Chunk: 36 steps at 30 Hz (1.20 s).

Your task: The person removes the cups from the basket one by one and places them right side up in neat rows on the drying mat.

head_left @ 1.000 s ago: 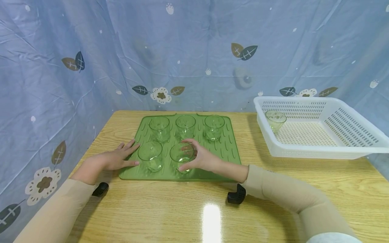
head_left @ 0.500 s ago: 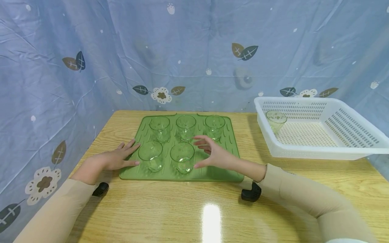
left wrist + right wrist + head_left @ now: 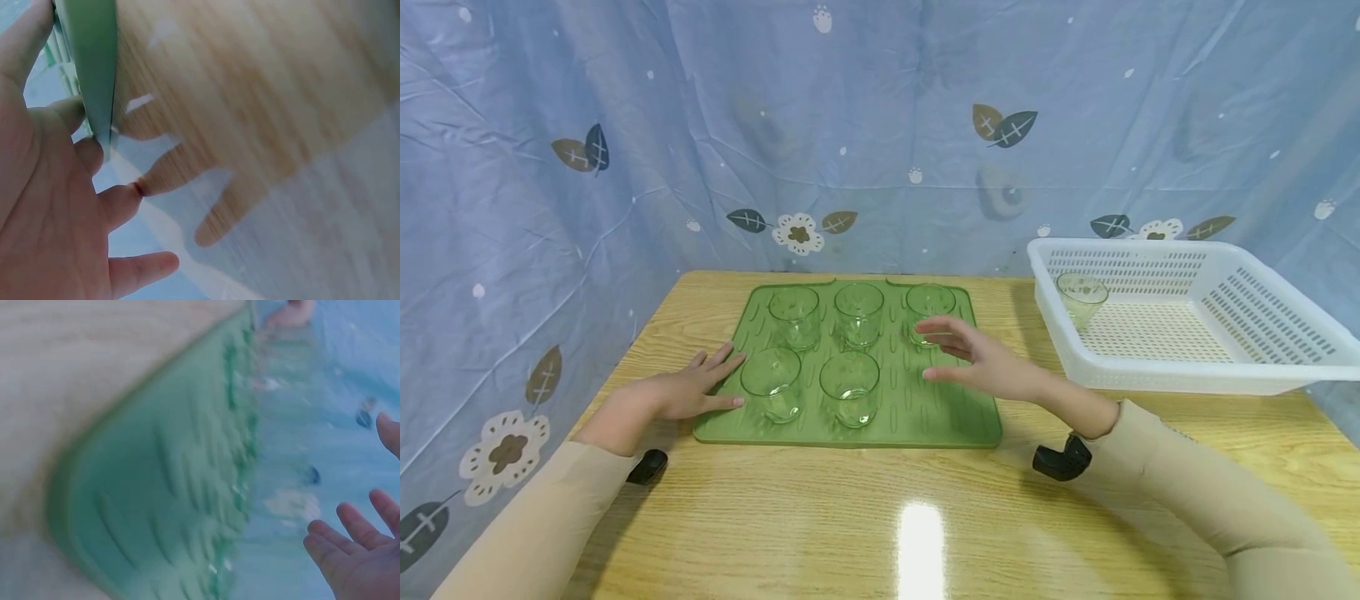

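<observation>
On the wooden table lies a green drying mat (image 3: 955, 421) that bears several clear glasses. Three stand in the back row: a left glass (image 3: 794, 321), a middle glass (image 3: 859, 317) and a right glass (image 3: 929, 302). Two are in front, a left one (image 3: 771, 387) and a middle one (image 3: 850, 392). My left hand (image 3: 688, 392) rests at the mat's left edge with fingers spread, its fingertips at the edge in the left wrist view. My right hand (image 3: 981, 358) is over the mat's right part, fingers loosely bent, holding nothing, and overlaps the back right glass in the head view.
A white plastic basket (image 3: 1180, 373) stands at the right on the table (image 3: 775, 525), with one more glass (image 3: 1081, 302) inside at its left wall. A blue patterned curtain (image 3: 880, 133) hangs behind and to the left. Each wrist wears a black camera.
My right hand has let go of the front middle glass and drawn away to the right. The glass stays standing on the mat. My left hand has not moved.
</observation>
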Available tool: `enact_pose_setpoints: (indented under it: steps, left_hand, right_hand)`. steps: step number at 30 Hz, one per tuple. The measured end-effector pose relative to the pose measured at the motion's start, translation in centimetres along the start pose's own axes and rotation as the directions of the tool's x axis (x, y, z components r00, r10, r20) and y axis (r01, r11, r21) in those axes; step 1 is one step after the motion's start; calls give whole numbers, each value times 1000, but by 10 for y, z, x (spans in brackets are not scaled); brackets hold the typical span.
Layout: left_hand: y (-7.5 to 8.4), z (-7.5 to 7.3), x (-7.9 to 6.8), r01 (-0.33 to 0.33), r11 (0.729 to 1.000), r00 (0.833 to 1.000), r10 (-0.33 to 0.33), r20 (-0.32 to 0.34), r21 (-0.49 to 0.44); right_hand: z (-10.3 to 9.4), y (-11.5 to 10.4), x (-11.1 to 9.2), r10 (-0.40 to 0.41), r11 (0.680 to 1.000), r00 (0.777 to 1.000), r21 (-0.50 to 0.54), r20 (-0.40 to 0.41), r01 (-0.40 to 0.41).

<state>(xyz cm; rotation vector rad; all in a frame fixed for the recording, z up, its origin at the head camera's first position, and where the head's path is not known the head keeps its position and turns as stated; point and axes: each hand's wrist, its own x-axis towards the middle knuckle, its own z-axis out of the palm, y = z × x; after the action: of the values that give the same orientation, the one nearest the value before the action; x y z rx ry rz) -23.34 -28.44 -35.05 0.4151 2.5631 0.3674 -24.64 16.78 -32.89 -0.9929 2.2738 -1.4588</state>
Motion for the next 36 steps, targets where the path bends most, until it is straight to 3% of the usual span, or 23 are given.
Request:
enact_pose_setpoints:
  steps: [7,16,25,36]
  left_hand:
    - [1,0,0,-1,1000,1000,1,-1,6]
    - [-1,1,0,7,1000,1000,-7,1,-4]
    - [1,0,0,16,1000,1000,-16,2,3]
    - [3,-1,-1,23,1000,1000,-23,8,-14]
  right_hand:
    - [-42,-15,-7,-13,999,994,-32,-110,10]
    - [-97,-29,-17,15,988,967,-143,-254,-53]
    - [-149,-28,-25,29,971,888,-198,-459,-135]
    - [-207,11,-35,146,926,759,-183,-635,-331]
